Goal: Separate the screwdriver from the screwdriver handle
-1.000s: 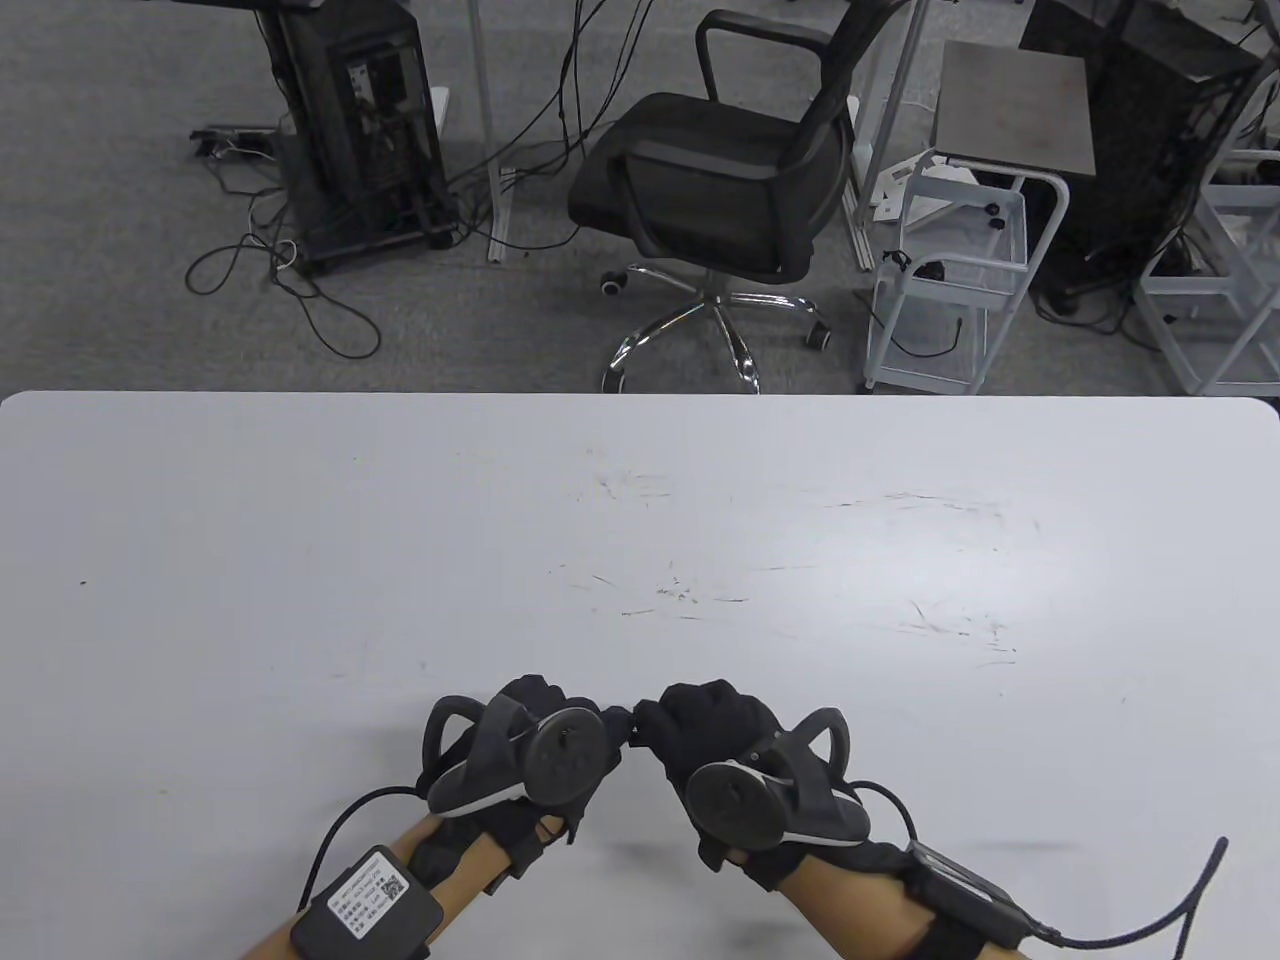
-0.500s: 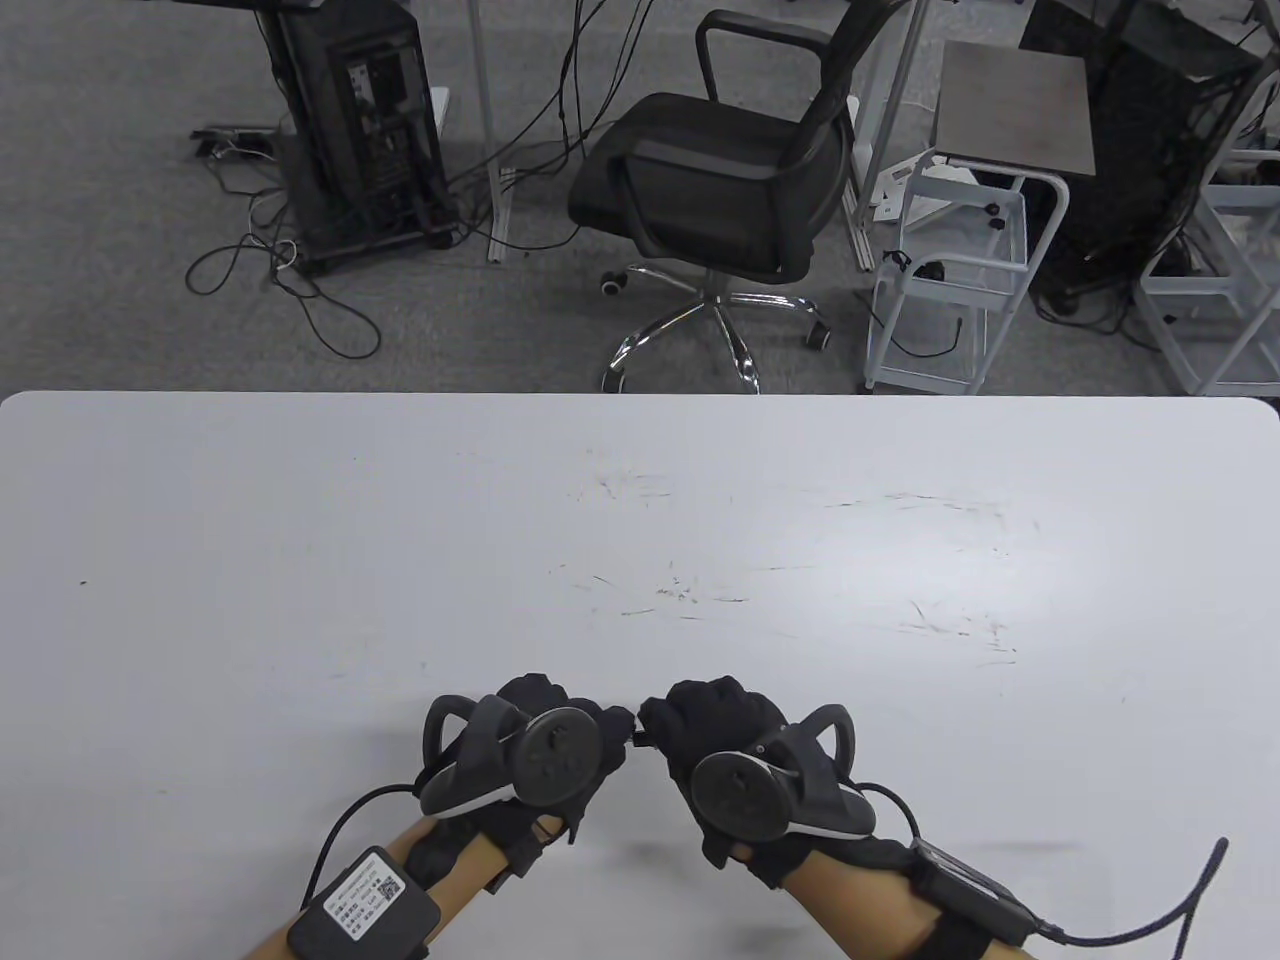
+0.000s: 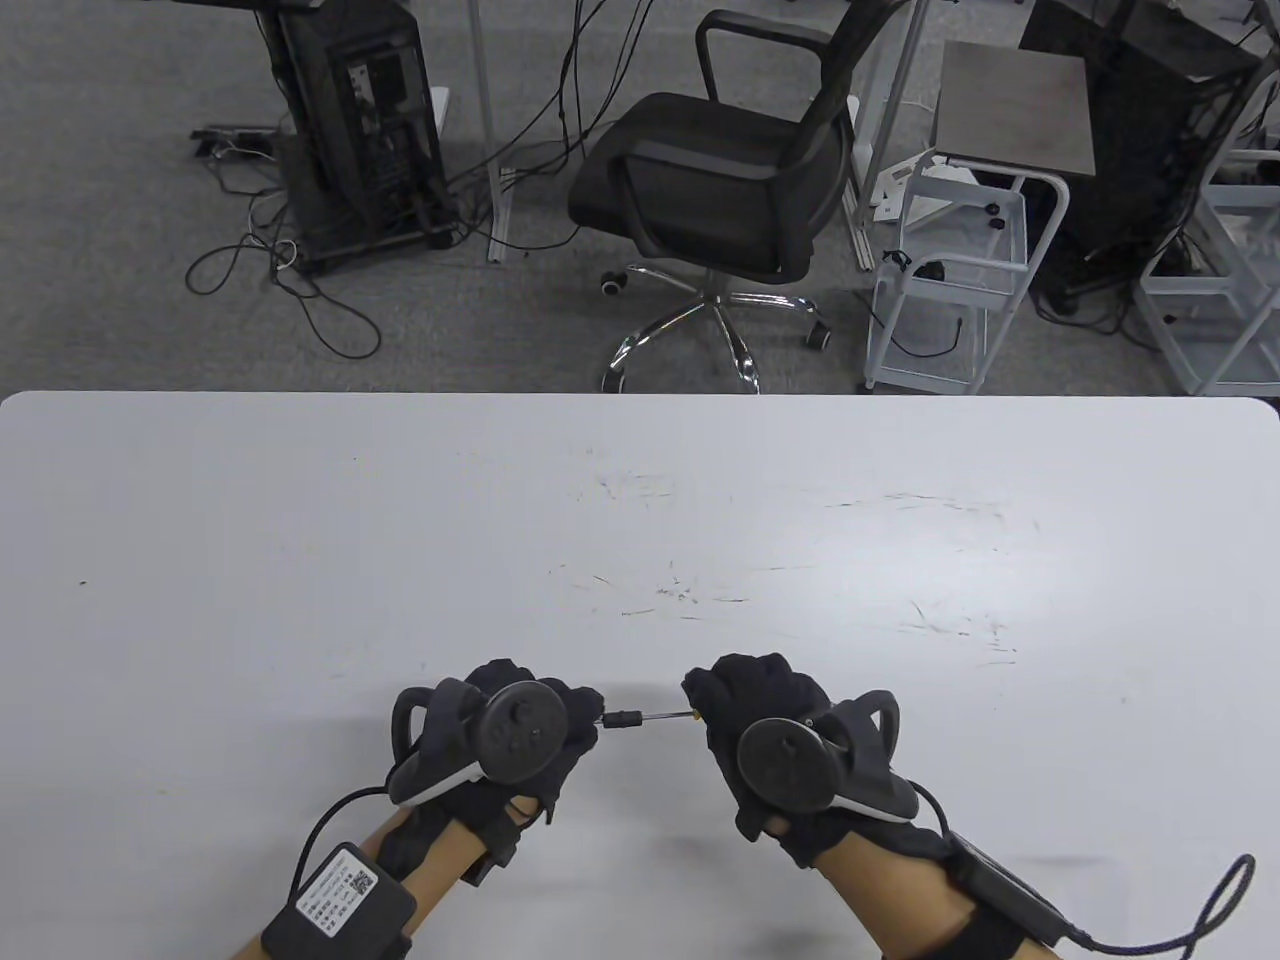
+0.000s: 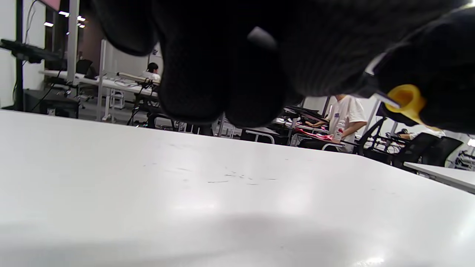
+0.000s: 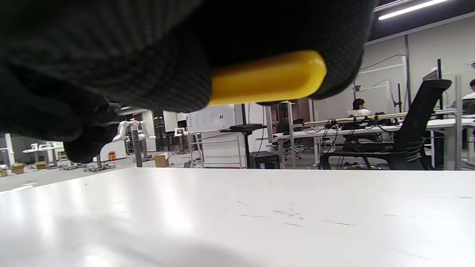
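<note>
In the table view a thin metal screwdriver shaft (image 3: 655,716) with a black collar (image 3: 622,718) spans the gap between my hands, just above the white table (image 3: 640,500). My left hand (image 3: 585,712) grips the shaft's collar end. My right hand (image 3: 712,700) is closed around the yellow handle (image 5: 265,78), whose front tip (image 3: 692,714) peeks out at the shaft. The left wrist view shows the yellow handle tip (image 4: 407,98) and the shaft (image 4: 384,98) entering it. I cannot tell whether the shaft is fully out of the handle.
The table's far edge (image 3: 640,395) lies well beyond my hands. A black office chair (image 3: 720,190) and a white cart (image 3: 950,280) stand on the floor behind it. A cable (image 3: 1190,920) trails from my right wrist.
My hands have moved apart, the left one to the left and the right one to the right. The metal shaft and its black collar now show between them.
</note>
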The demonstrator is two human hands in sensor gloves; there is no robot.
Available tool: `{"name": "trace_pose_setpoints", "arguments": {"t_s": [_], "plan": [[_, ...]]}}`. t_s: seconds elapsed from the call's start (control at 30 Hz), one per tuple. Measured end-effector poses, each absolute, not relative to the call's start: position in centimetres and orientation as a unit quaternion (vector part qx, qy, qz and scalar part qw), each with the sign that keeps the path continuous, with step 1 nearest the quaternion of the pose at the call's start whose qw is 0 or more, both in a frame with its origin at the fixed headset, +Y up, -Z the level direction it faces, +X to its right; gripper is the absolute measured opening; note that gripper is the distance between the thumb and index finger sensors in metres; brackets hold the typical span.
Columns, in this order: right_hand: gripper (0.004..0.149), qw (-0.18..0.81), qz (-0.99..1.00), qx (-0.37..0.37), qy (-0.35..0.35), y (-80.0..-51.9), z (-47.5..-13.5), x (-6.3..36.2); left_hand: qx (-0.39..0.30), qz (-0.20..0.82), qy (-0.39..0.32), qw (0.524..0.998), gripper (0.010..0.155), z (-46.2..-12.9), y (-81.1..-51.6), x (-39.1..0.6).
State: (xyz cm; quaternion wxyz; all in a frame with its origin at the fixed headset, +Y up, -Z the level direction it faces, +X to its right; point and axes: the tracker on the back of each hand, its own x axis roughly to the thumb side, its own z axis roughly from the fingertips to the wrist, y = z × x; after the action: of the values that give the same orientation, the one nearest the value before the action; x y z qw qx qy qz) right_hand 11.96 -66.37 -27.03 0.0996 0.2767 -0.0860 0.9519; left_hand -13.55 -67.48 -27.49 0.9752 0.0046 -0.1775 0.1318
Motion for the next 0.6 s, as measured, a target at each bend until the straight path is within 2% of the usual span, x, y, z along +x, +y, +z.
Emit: {"name": "trace_pose_setpoints", "arguments": {"t_s": [0.33, 0.6], "plan": [[0.051, 0.121, 0.957, 0.250, -0.077, -66.0, -27.8, 13.4, -0.094, 0.100, -0.116, 0.984, 0.040, -30.3, -71.7, -15.9], [0.051, 0.126, 0.956, 0.256, -0.063, -66.1, -27.9, 13.3, -0.122, 0.063, -0.088, 0.987, 0.039, -31.3, -73.8, -17.0]]}}
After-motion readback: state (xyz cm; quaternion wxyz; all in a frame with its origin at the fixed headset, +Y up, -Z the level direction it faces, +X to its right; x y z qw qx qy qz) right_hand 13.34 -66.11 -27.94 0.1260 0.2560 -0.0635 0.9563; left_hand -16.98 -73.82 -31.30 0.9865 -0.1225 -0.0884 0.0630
